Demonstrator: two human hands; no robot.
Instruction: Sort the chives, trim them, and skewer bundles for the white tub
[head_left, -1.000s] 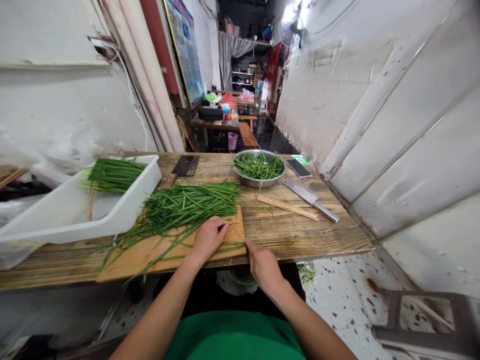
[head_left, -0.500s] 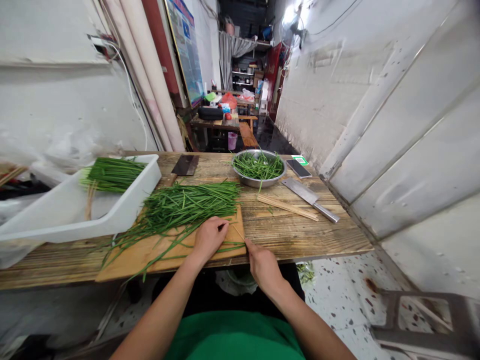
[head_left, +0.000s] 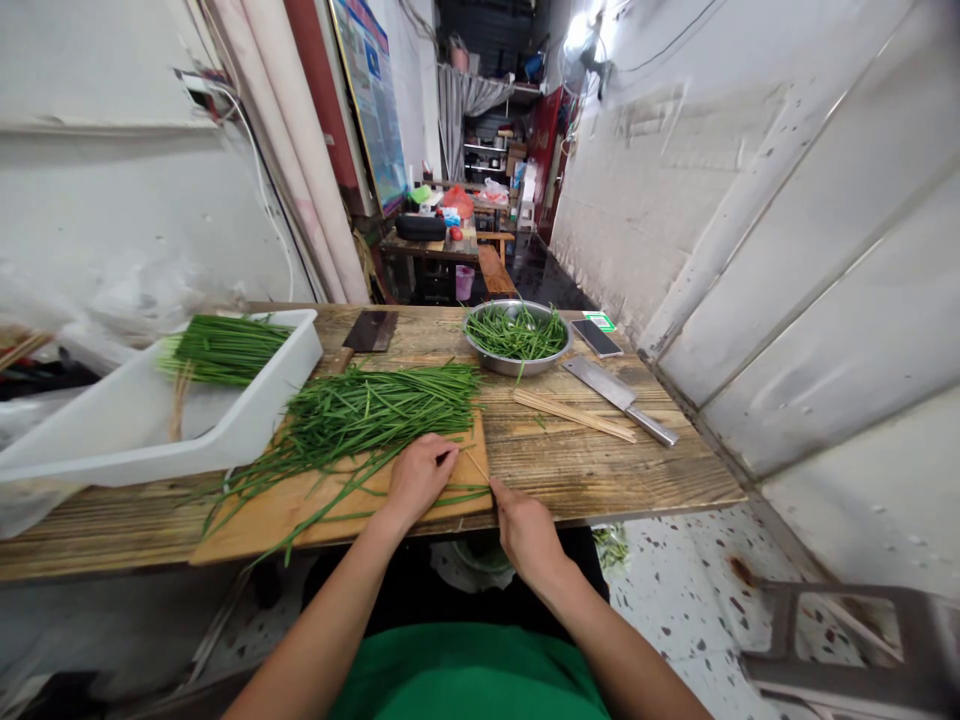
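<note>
Centrally in the head view, the right hand (head_left: 529, 530) pinches a thin stick (head_left: 478, 465) over the right end of the cutting board (head_left: 480, 432). Beside it, the left hand (head_left: 420, 477) has its fingers curled, though whether they grip anything cannot be told; long green stalks (head_left: 382, 405) lie heaped just beyond, partly on the board.

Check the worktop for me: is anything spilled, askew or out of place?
Only small strays: some chives straggle past the near edge of the cutting board, unlike the main heap; a green scrap lies loose by the wooden skewers; and one strand dangles over the rim of the metal bowl.
</note>
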